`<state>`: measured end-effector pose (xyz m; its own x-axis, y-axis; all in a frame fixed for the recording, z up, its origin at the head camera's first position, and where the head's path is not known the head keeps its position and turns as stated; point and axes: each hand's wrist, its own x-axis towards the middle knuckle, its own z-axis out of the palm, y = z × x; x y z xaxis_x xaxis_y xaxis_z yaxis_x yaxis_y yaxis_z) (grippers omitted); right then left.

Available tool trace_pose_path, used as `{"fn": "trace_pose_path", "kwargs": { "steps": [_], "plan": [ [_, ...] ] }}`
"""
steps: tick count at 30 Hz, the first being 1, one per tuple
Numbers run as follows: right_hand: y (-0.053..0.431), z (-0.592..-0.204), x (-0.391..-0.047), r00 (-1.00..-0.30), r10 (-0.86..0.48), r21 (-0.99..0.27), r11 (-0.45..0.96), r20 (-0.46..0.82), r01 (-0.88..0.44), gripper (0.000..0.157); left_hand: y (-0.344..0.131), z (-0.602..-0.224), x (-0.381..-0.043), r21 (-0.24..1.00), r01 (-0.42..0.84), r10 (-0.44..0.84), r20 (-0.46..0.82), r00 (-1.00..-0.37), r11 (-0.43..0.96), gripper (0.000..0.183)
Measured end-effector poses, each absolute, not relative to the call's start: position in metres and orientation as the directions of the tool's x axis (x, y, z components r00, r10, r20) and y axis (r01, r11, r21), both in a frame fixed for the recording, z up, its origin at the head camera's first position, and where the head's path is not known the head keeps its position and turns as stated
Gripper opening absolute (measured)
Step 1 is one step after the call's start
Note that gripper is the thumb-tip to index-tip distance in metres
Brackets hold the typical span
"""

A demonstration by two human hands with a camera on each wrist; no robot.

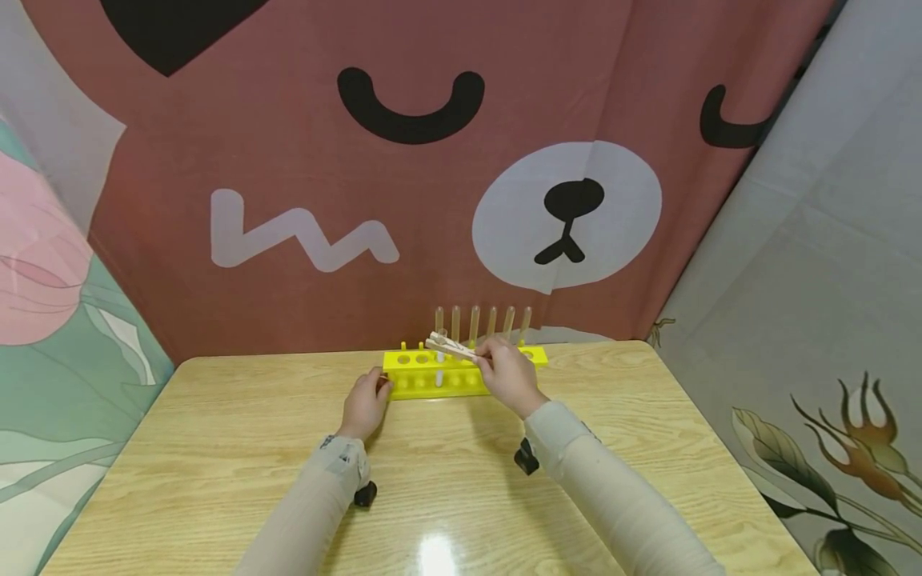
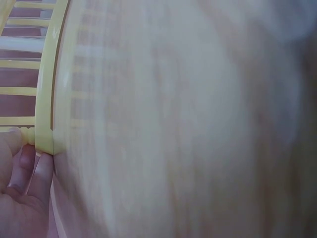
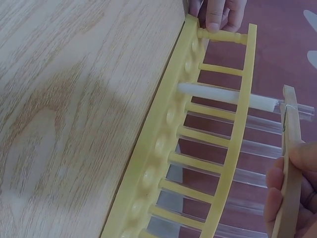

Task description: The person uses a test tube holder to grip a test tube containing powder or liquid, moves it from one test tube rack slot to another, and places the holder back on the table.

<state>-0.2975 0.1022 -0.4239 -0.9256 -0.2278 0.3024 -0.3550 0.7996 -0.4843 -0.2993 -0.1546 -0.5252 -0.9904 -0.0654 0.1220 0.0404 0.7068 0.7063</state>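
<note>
A yellow test tube rack stands near the back of the wooden table. My left hand grips the end post at its left side, thumb and fingers around it in the right wrist view. With my right hand I hold a wooden test tube clamp by its handle. The clamp's jaws are around the upper part of a glass test tube with white contents. That tube is in a rack hole, its lower end near the base. The clamp crosses above the rack from right to left.
Several clear test tubes stand upside down on pegs along the back of the rack. A printed red-brown curtain hangs right behind the table. Black wrist devices sit under both sleeves.
</note>
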Motion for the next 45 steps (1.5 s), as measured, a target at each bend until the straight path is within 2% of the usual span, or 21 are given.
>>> {"fn": "trace_pose_path", "kwargs": {
  "steps": [24, 45],
  "plan": [
    [0.101, -0.414, -0.295, -0.920, -0.230, -0.477, 0.800, 0.317, -0.364, 0.008, -0.155, -0.524, -0.297, 0.700, 0.051, -0.066, 0.140, -0.988, 0.713, 0.028],
    [0.103, -0.406, -0.293, -0.928, -0.197, -0.525, 0.778, 0.317, -0.345, 0.010, -0.155, -0.525, -0.298, 0.694, 0.066, -0.060, 0.156, -0.986, 0.717, 0.028]
  ]
}}
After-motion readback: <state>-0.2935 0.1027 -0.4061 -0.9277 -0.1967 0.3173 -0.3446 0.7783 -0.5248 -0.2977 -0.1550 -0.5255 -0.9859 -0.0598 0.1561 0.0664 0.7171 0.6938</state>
